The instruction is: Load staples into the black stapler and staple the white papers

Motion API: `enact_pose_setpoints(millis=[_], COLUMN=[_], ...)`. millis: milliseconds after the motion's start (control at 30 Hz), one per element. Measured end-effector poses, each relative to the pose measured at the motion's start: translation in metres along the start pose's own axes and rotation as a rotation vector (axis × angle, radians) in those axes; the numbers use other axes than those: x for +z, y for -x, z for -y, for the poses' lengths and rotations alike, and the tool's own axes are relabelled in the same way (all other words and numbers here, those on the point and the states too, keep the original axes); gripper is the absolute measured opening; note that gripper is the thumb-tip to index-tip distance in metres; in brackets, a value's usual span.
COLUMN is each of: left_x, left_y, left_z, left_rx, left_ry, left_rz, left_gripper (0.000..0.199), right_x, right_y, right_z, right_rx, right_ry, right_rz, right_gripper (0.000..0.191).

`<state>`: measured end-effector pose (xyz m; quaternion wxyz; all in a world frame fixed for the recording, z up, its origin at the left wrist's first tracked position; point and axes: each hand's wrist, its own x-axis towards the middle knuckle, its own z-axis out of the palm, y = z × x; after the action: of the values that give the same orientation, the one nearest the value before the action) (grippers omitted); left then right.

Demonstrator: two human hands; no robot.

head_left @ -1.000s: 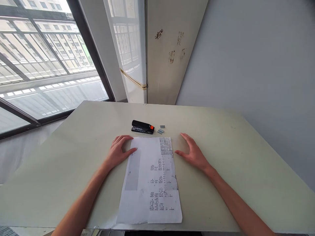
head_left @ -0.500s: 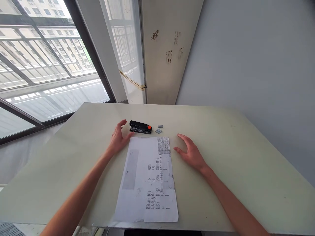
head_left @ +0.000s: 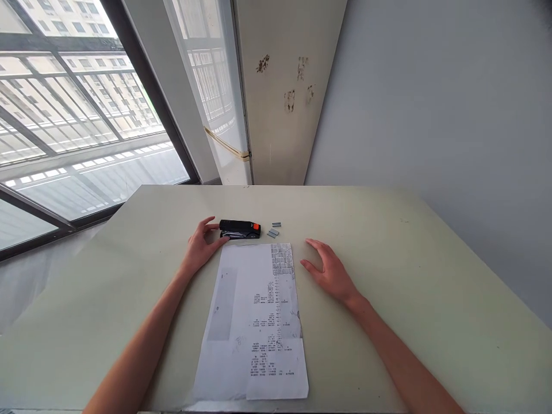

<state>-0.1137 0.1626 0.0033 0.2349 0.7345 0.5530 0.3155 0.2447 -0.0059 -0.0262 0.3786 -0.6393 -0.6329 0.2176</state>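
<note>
At eleven o'clock, your left hand [head_left: 199,248] curves at the stapler [head_left: 240,229], grip unclear: best pinch it squarely. Your right hand [head_left: 333,276], at one, has fingers parted.

The left hand [head_left: 200,247] and right hand [head_left: 332,273] are both bare, with slim fingers [head_left: 317,245]; the nails are too small to make out. The left forearm [head_left: 150,339] and right forearm [head_left: 392,351] are likewise uncovered down to the bottom of the view, smooth in outline, each tapering evenly to a narrow wrist.
</note>
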Motion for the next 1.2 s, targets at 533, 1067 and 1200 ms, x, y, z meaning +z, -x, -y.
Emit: enact_pose_setpoints(millis=[533,1067,1200], left_x=[-0.026,-0.022,-0.016], left_y=[0.062,0.061,0.053], left_z=[-0.013,-0.007,-0.014], left_rx=[-0.083,0.047,0.090], left_ry=[0.045,-0.079,-0.149], left_rz=[0.034,0.065,-0.076], left_gripper=[0.045,0.037,0.049], right_x=[0.001,0.001,0.001], right_y=[-0.002,-0.002,-0.003], right_z=[0.001,0.001,0.000], right_rx=[-0.051,-0.116,-0.138], right_ry=[0.047,0.091,0.091], right_rz=[-0.007,-0.012,-0.019], right_gripper=[0.050,0.042,0.041])
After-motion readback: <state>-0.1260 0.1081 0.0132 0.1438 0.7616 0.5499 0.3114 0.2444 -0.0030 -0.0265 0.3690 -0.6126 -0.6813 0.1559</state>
